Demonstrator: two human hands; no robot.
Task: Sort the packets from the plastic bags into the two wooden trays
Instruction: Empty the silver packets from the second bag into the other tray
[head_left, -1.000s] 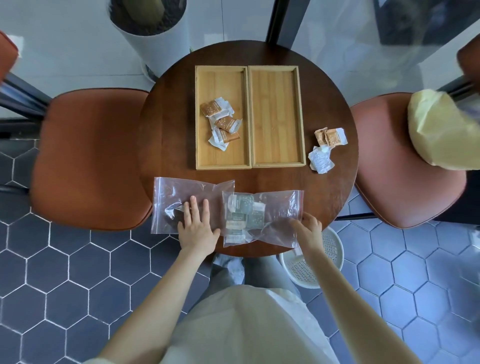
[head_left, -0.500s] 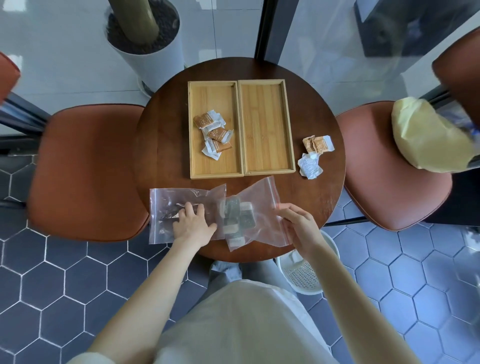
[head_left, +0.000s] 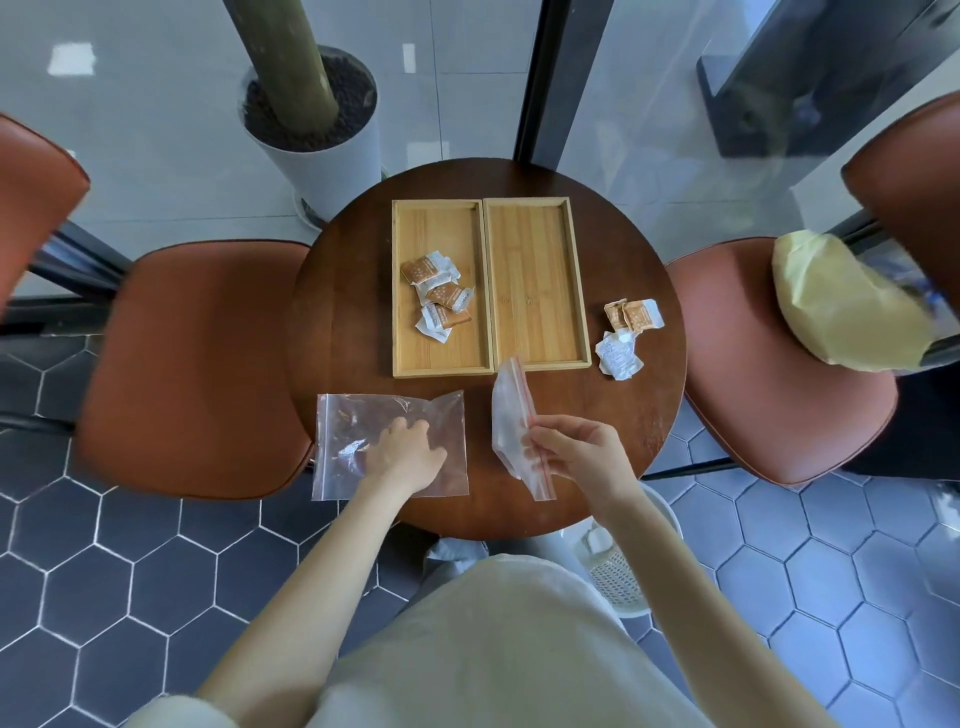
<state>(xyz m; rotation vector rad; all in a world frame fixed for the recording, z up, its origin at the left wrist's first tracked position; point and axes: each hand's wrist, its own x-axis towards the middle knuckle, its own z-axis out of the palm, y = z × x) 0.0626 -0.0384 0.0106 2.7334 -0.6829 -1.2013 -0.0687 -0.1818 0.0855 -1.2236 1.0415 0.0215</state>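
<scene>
Two wooden trays lie side by side on the round table. The left tray holds three brown-and-white packets; the right tray is bare. My left hand rests flat on a clear plastic bag lying at the table's near left. My right hand pinches a second clear bag by its red zip edge and holds it up edge-on, its upper corner over the right tray's near rim. Its contents cannot be made out. A few more packets lie loose on the table, right of the trays.
The dark round table has a brown chair on the left and another on the right carrying a yellow bag. A white planter stands behind. A white basket sits on the floor under the table's near right.
My right hand has lifted the right bag from lying flat on the table and turned it edge-on. My left hand has stayed pressed on the left bag.
</scene>
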